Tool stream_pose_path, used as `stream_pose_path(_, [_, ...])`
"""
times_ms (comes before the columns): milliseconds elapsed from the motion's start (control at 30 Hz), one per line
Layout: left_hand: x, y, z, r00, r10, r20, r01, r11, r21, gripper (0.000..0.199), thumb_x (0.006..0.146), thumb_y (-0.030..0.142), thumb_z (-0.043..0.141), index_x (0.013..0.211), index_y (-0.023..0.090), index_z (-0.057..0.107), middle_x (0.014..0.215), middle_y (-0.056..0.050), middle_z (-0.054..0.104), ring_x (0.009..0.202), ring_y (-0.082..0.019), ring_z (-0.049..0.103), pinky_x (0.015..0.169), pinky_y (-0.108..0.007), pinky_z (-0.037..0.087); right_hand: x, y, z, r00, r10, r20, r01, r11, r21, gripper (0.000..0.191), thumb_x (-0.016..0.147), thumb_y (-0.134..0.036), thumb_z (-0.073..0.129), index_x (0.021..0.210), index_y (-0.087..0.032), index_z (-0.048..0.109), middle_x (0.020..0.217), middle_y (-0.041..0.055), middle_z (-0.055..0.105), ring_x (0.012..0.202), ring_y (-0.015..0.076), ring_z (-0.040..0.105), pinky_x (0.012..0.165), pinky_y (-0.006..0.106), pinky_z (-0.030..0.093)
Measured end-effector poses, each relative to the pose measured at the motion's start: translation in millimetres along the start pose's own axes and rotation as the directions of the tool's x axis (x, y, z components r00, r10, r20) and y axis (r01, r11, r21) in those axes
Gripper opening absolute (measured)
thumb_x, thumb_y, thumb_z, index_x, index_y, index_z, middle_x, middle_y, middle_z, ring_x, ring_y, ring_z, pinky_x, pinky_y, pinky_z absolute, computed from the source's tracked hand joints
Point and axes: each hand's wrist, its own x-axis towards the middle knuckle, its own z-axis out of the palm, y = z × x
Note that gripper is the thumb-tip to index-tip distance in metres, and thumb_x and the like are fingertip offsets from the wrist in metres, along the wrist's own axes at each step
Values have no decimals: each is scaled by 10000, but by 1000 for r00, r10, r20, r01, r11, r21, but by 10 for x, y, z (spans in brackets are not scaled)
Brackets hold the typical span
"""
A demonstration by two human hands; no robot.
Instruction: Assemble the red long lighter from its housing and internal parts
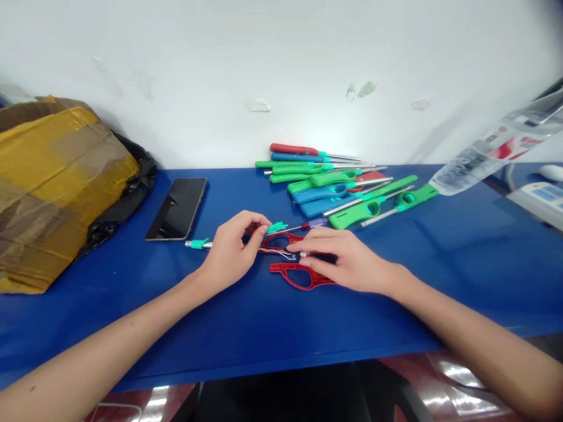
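My left hand (235, 249) is closed, thumb and fingertips together beside several small teal plastic pieces (277, 227); what it pinches is hidden. A metal lighter tube with a teal collar (200, 244) runs beneath this hand. Thin white wires (285, 254) stretch from there toward my right hand (343, 258), whose fingers pinch a small white part (303, 254). Under the fingers of both hands lies a red lighter handle half (281, 237). Nearer to me, a second red handle half (303, 279) is partly covered by the right hand. A screwdriver (314, 224) lies just behind.
Several green, blue and red long-necked lighters (334, 187) are piled against the wall. A phone (178, 208) and a taped cardboard box (65, 187) on black plastic are at left. At right are a tilted plastic bottle (488, 149) and a white device (543, 196).
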Motion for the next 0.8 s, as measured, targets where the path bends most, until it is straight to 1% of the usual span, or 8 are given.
stream_pose_path(133, [2, -6, 3, 1000, -17, -2, 17, 1000, -14, 120, 939, 255, 542, 948, 178, 633, 903, -37, 687, 797, -158, 647, 745, -293, 520, 17, 25, 28, 999, -49, 10, 48, 997, 64, 232, 931, -202, 612, 1140, -202, 711, 907, 51, 725, 812, 147, 658, 767, 291, 537])
stream_pose_path(267, [6, -21, 2, 999, -50, -5, 50, 999, -21, 136, 932, 277, 550, 953, 177, 639, 896, -43, 692, 782, -161, 647, 718, -290, 526, 102, 64, 96, 993, -100, -56, 106, 988, 111, 165, 891, -254, 680, 1017, -178, 756, 771, 36, 730, 702, 141, 642, 688, 280, 528])
stream_pose_path(333, [11, -30, 2, 997, -78, -18, 77, 996, -51, 145, 930, 290, 552, 954, 176, 638, 878, -43, 697, 764, -160, 647, 695, -285, 529, 168, 61, 130, 995, -48, -82, 55, 994, 95, 142, 901, -282, 664, 938, -188, 764, 782, 31, 716, 674, 128, 625, 646, 261, 513])
stream_pose_path(367, [15, -32, 2, 995, -95, -28, 92, 993, -74, 148, 929, 296, 553, 953, 176, 636, 870, -44, 699, 754, -159, 648, 681, -282, 531, 200, 54, 148, 995, -10, -102, 21, 994, 104, 146, 907, -291, 654, 921, -191, 760, 849, 38, 721, 700, 124, 634, 662, 257, 517])
stream_pose_path(433, [25, -28, 1, 990, -131, -54, 124, 984, -124, 148, 922, 301, 558, 942, 174, 631, 864, -44, 701, 733, -156, 651, 657, -277, 533, 253, 34, 183, 990, 72, -122, -57, 991, 120, 160, 922, -301, 625, 936, -194, 743, 910, 36, 730, 746, 129, 652, 687, 254, 519])
stream_pose_path(567, [39, 0, -3, 980, -179, -88, 160, 968, -195, 141, 905, 294, 564, 926, 168, 622, 857, -41, 694, 700, -148, 656, 640, -273, 531, 297, 16, 236, 975, 202, -98, -180, 965, 193, 181, 941, -303, 581, 960, -185, 717, 891, 26, 741, 740, 137, 657, 672, 253, 513])
stream_pose_path(667, [38, 4, -1, 979, -184, -89, 164, 967, -195, 140, 904, 290, 565, 928, 167, 627, 869, -43, 697, 708, -148, 656, 653, -278, 528, 305, 33, 230, 972, 200, -123, -171, 962, 211, 165, 925, -299, 611, 947, -185, 728, 916, 31, 745, 790, 148, 664, 717, 267, 519])
stream_pose_path(800, [30, -18, 5, 981, -173, -89, 157, 973, -171, 146, 912, 297, 569, 936, 171, 636, 886, -47, 705, 729, -154, 658, 663, -283, 526, 295, 65, 175, 986, 121, -119, -109, 989, 104, 197, 945, -284, 592, 1048, -200, 736, 885, 34, 701, 789, 145, 636, 717, 275, 513])
